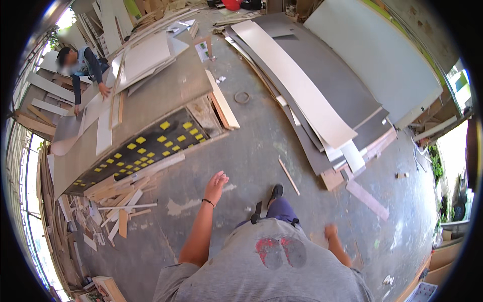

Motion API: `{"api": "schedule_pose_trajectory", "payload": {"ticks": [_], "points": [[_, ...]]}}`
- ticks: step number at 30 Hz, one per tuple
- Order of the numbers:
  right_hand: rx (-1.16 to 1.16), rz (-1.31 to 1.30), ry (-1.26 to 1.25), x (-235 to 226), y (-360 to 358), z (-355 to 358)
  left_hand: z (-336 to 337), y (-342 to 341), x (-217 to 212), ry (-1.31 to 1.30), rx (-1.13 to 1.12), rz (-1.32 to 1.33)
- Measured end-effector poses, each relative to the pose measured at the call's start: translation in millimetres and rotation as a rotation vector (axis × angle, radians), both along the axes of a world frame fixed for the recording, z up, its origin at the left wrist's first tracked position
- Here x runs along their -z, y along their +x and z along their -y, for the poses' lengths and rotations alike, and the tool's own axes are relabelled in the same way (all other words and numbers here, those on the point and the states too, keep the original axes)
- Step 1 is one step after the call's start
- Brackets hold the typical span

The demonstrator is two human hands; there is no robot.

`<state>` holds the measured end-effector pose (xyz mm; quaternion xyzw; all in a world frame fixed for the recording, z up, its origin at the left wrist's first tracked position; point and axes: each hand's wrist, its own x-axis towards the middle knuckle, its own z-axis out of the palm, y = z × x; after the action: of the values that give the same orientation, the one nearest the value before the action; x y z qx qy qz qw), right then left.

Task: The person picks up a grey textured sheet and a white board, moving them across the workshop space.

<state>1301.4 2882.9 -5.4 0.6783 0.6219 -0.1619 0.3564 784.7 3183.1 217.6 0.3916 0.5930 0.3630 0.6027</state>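
My left hand [217, 185] is held out in front of me over the concrete floor, its fingers apart and slightly bent, with nothing in it. A dark band circles that wrist. Down at my right side hangs my right hand [331, 232], small and blurred, its fingers hidden; I see nothing held there. Nearest my left hand is the large wooden workbench [171, 95], with a dark side dotted with yellow squares. A thin wooden strip [289, 176] lies on the floor ahead of my feet. Neither hand touches anything.
Stacked grey and white boards [302, 85] lie at the right, a long pale panel on top. Wood offcuts [118, 209] are heaped below the bench at left. Across the bench, another person [90, 65] leans over white sheets. A roll of tape [242, 97] sits on the floor.
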Motion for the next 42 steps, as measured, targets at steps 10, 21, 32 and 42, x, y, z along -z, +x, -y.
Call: {"api": "schedule_pose_trajectory", "payload": {"ticks": [10,21,32,42], "points": [[0.331,-0.424,-0.254,-20.4,18.3,-255.9,-59.0,-13.4,230.9,-0.161,1.048,-0.895],[0.964,-1.131,0.707,-145.9,68.4,-903.3,-236.1,54.3,212.9,-0.777,0.303,-0.541],[0.640,-0.829,0.010,-73.9,13.4,-994.6,-479.9,56.3,266.6,-0.467,0.391,-0.716],[-0.041,-0.447,-0.178,9.7,87.1,-1260.6,-797.9,76.0,227.7,-0.435,0.459,-0.673]]}}
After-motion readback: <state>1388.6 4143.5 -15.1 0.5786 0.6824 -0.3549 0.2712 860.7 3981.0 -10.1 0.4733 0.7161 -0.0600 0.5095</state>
